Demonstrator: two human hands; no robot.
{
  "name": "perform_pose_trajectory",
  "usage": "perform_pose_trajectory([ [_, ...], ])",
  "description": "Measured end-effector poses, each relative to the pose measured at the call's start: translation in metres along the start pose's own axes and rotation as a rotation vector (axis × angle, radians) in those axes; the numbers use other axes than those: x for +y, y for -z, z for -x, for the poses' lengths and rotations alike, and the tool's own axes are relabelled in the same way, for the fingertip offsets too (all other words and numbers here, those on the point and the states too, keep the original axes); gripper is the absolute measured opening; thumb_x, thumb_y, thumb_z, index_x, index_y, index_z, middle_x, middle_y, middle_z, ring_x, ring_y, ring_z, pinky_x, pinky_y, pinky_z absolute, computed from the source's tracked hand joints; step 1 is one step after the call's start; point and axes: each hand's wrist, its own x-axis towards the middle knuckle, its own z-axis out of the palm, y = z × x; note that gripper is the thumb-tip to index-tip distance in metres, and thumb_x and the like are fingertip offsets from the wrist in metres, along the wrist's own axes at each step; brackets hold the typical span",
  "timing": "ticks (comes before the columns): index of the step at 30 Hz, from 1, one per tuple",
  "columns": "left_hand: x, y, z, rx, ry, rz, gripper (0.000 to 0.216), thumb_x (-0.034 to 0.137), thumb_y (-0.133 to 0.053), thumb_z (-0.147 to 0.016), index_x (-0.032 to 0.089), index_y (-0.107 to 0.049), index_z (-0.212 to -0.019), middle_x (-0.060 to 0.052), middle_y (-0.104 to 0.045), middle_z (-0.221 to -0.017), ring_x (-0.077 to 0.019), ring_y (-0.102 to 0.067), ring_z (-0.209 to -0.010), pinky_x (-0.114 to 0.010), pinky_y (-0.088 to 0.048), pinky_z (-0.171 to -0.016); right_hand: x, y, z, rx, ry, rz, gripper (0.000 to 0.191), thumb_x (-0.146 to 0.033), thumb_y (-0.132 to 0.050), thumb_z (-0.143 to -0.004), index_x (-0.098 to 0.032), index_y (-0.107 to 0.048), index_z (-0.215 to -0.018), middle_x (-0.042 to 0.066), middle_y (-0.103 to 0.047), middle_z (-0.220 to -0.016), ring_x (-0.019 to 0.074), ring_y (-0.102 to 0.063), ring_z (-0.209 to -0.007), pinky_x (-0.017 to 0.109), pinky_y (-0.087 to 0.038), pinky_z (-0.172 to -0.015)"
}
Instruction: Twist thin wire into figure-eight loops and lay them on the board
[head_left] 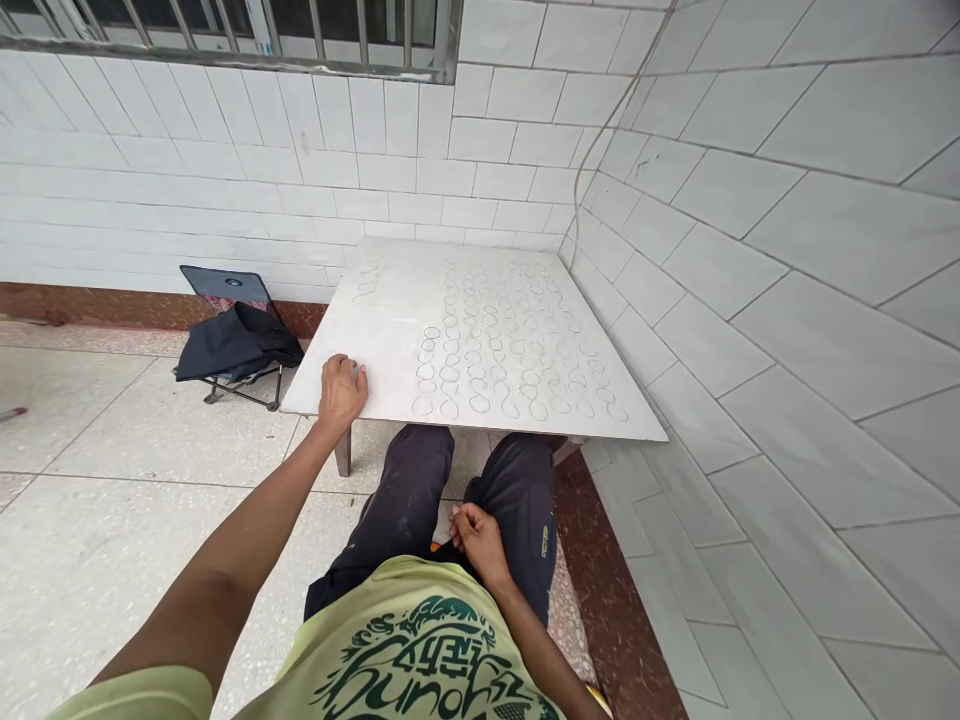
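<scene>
My left hand (343, 392) rests on the near left corner of a white board-like tabletop (397, 300), palm down, with the thumb apart from the bent fingers. Rows of thin, dark, curving loops (487, 360) cover the middle and right of this surface. Whether they are drawn lines or thin wire, I cannot tell. A few fainter curves (367, 280) show at the far left. Down in my lap, over the dark trousers (517, 490), my right hand (480, 540) is closed with its fingers curled together. What it holds, if anything, is hidden.
A folding chair (229, 285) with dark cloth (238, 340) over it stands left of the table. White tiled walls (750, 300) border the table at the back and right. A cable (592, 150) runs down the corner, and a barred window (300, 30) is above.
</scene>
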Motion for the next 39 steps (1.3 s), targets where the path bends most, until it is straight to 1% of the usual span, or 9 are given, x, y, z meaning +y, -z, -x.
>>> perform_pose_trajectory([
  [4, -0.001, 0.000, -0.001, -0.003, -0.009, -0.005, 0.029, 0.032, -0.047, -0.097, 0.012, -0.064, -0.110, -0.025, -0.056, -0.126, -0.0396, -0.051, -0.127, -0.057, -0.040, -0.112, 0.002, 0.001, 0.002, 0.008, 0.009, -0.003, 0.057, -0.074, -0.065, -0.081, -0.020, -0.058, -0.063, -0.001, -0.058, -0.054, 0.0132, -0.048, -0.047, 0.025, -0.036, -0.048],
  [8, -0.001, 0.000, 0.000, -0.006, -0.015, -0.012, 0.028, 0.030, -0.047, -0.096, 0.012, -0.064, -0.109, -0.025, -0.057, -0.124, -0.0398, -0.051, -0.126, -0.057, -0.041, -0.110, 0.006, 0.003, 0.004, 0.012, 0.011, -0.012, 0.056, -0.074, -0.064, -0.081, -0.020, -0.061, -0.066, -0.001, -0.059, -0.054, 0.0133, -0.048, -0.046, 0.025, -0.037, -0.048],
  [16, -0.002, 0.000, 0.000, -0.020, -0.041, -0.018, 0.027, 0.027, -0.046, -0.095, 0.013, -0.064, -0.110, -0.024, -0.058, -0.125, -0.0387, -0.052, -0.126, -0.056, -0.039, -0.113, 0.014, 0.003, 0.008, 0.017, -0.002, -0.024, 0.054, -0.072, -0.065, -0.080, -0.020, -0.062, -0.068, -0.001, -0.061, -0.056, 0.0139, -0.050, -0.047, 0.026, -0.039, -0.050],
  [22, -0.001, 0.001, 0.001, -0.027, -0.047, -0.019, 0.027, 0.026, -0.047, -0.095, 0.014, -0.065, -0.111, -0.023, -0.059, -0.124, -0.0391, -0.053, -0.125, -0.057, -0.040, -0.112, 0.013, 0.004, 0.012, 0.035, -0.021, -0.026, 0.053, -0.071, -0.066, -0.079, -0.020, -0.061, -0.067, -0.001, -0.059, -0.055, 0.0134, -0.049, -0.045, 0.026, -0.037, -0.047],
  [28, -0.004, -0.002, 0.001, -0.050, -0.038, -0.013, 0.029, 0.028, -0.047, -0.095, 0.012, -0.065, -0.111, -0.024, -0.058, -0.126, -0.0394, -0.050, -0.127, -0.056, -0.038, -0.114, 0.012, -0.004, 0.014, 0.019, -0.033, -0.024, 0.054, -0.072, -0.066, -0.079, -0.020, -0.061, -0.068, -0.001, -0.061, -0.056, 0.0127, -0.050, -0.045, 0.025, -0.036, -0.046],
  [33, -0.005, -0.003, -0.001, -0.050, -0.036, -0.004, 0.029, 0.026, -0.046, -0.095, 0.011, -0.065, -0.110, -0.025, -0.058, -0.126, -0.0394, -0.050, -0.128, -0.056, -0.037, -0.114, 0.010, -0.010, 0.014, 0.018, -0.004, -0.029, 0.054, -0.073, -0.065, -0.081, -0.020, -0.062, -0.070, -0.001, -0.060, -0.057, 0.0123, -0.050, -0.046, 0.025, -0.038, -0.048],
  [39, -0.003, -0.001, -0.001, -0.038, -0.031, 0.014, 0.028, 0.026, -0.047, -0.093, 0.012, -0.065, -0.110, -0.023, -0.059, -0.125, -0.0396, -0.050, -0.128, -0.056, -0.037, -0.114, 0.006, -0.009, 0.019, 0.021, 0.037, -0.015, 0.052, -0.070, -0.063, -0.085, -0.020, -0.062, -0.073, -0.002, -0.060, -0.059, 0.0122, -0.051, -0.048, 0.024, -0.039, -0.049],
])
